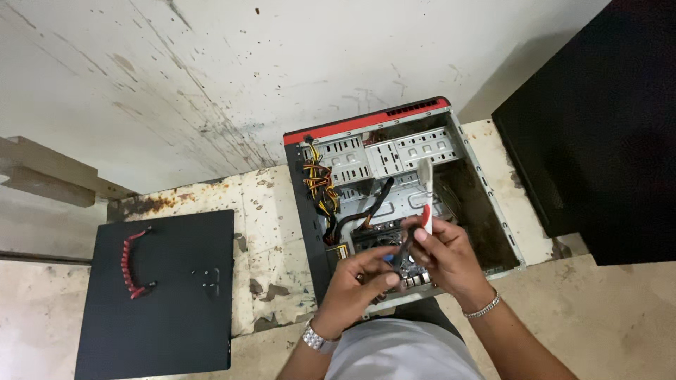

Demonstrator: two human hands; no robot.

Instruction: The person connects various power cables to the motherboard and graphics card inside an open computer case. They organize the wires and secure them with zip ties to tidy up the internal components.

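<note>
Stained, scuffed pale wall rises behind a worn, rust-spotted work surface point(271, 232), and on it lies an open computer case point(493, 211) with a red front edge, its side off and its insides showing. Over the near end of that case the person's right hand point(451, 257) is closed around a white paint brush point(425, 193) with a red band on its handle, bristles pointing up and away over the metal drive cage. The left hand point(355, 285) sits just beside it, fingers curled in and pinching near a thin dark cable point(407, 248) that runs between the two hands; whether it truly grips the cable I cannot tell. A metal watch is on the left wrist, a chain bracelet on the right. Inside the case a bundle of yellow, red and black wires point(318, 186) hangs along the left wall. Well apart to the left lies the black side panel point(169, 317), with a red cable point(132, 264) curved on it and a few small screws point(208, 278). A black cabinet point(598, 119) stands to the right.
</note>
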